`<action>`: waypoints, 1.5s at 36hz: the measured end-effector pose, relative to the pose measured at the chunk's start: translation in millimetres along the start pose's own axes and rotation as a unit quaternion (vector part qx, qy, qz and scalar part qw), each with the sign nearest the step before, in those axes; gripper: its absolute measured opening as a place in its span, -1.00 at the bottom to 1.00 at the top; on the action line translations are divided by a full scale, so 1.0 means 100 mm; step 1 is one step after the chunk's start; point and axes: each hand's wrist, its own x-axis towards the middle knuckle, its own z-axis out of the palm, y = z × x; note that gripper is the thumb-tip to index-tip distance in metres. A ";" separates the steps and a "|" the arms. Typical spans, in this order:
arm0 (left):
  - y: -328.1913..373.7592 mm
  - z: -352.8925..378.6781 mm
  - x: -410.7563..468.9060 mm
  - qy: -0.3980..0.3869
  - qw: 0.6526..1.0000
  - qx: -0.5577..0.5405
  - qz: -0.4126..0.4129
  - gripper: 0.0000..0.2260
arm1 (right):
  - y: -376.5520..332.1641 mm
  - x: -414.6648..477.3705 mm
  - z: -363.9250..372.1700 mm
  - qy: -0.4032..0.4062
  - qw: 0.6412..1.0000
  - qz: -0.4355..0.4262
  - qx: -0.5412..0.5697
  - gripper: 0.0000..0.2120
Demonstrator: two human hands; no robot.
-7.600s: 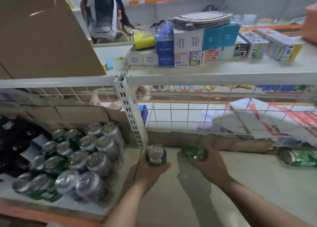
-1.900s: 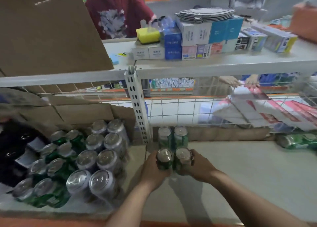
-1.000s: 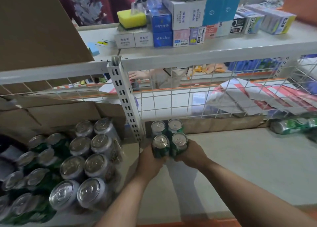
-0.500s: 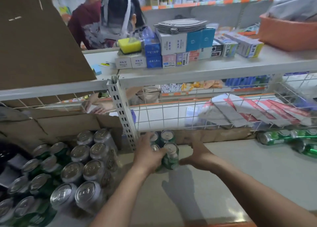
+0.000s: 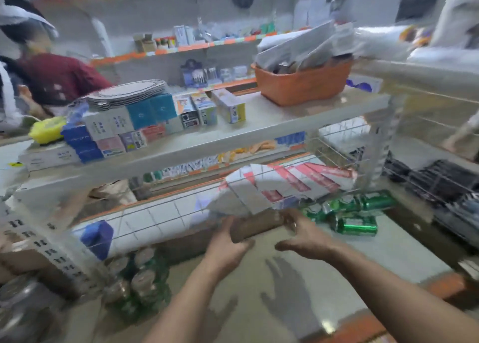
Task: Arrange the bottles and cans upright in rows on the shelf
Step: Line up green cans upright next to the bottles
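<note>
We are looking at a blurred frame. The small block of upright green aluminium cans [image 5: 141, 278] is standing at about seven o'clock, tucked against the perforated white shelf upright [image 5: 55, 254] at the left end of the pale grey lower shelf [image 5: 363, 259]. A loose cluster of green aluminium cans lying on their sides [image 5: 355, 215] is resting at about two o'clock, at the back right of the same shelf, just below the white wire mesh back panel [image 5: 160, 218].

Our bare left hand [image 5: 228, 241] is hanging above the shelf with fingers loosely curled and spread, gripping nothing. Our bare right hand [image 5: 303, 236] is reaching out just beside it, palm down, fingers splayed wide, also empty, its fingertips near the lying cans but apart from them.

Between the upright block and the lying cluster the shelf surface is lying bare, giving the hands free room. The orange front edge strip [image 5: 363, 327] is bounding it at five o'clock, a brown cardboard strip [image 5: 256, 226] is lining the back edge, and the white upper shelf board [image 5: 233, 145] is hanging over it at twelve o'clock. On that board, stacked small white and blue cardboard boxes [image 5: 124, 127] are sitting at ten o'clock and an orange plastic basket [image 5: 303, 83] at one o'clock.
</note>
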 end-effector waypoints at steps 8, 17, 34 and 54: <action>0.69 1.48 0.54 -0.066 0.997 -0.034 0.019 -0.61 | 1.29 -0.08 -1.16 0.069 0.991 0.105 0.032 -0.19; 0.94 2.20 0.94 -0.074 0.997 0.009 -0.020 -0.49 | 1.95 0.06 -1.58 0.041 0.991 0.123 -0.005 -0.18; 0.64 2.02 0.93 -0.044 0.995 -0.019 -0.084 -0.54 | 2.12 0.71 -0.99 0.021 0.974 0.075 -0.214 -0.25; 0.89 1.59 0.84 -0.087 0.987 -0.133 0.027 -0.46 | 1.15 0.82 -0.95 -0.078 0.978 0.005 0.194 -0.28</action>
